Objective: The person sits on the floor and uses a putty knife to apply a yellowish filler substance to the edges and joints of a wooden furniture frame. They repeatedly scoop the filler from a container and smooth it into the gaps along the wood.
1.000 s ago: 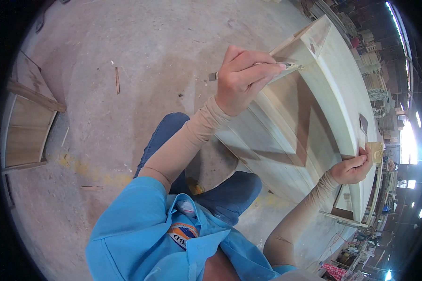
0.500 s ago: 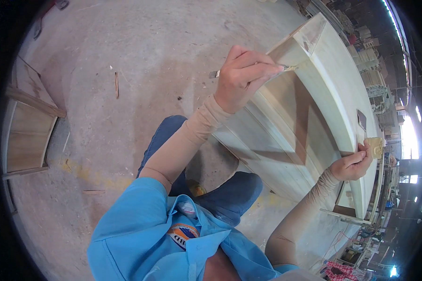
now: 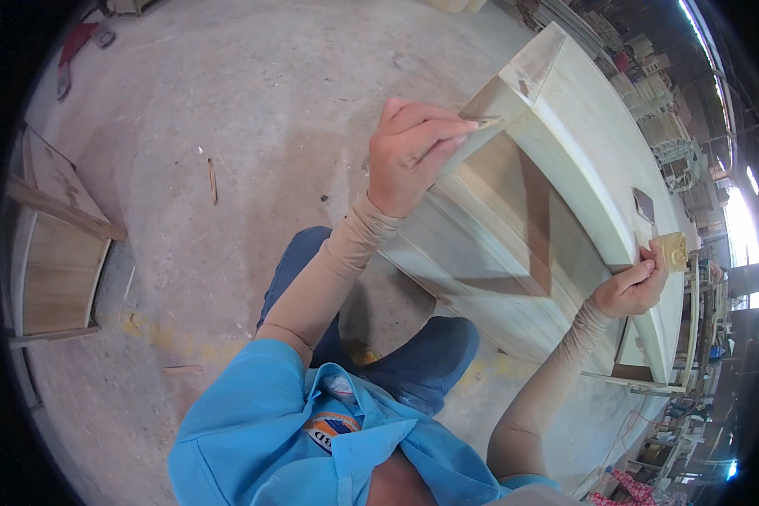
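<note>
1. Here's the left hand (image 3: pixel 411 156), fingers pinching a slim tool (image 3: pixel 487 123), its tip near a corner of the pale wooden unit (image 3: pixel 594 139).
2. Right hand (image 3: pixel 630 287) grips a flat yellowish piece (image 3: pixel 673 251) beside the unit's curved edge.

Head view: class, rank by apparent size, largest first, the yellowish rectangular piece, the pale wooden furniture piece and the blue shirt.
1. Pale wooden furniture piece
2. Blue shirt
3. Yellowish rectangular piece
</note>
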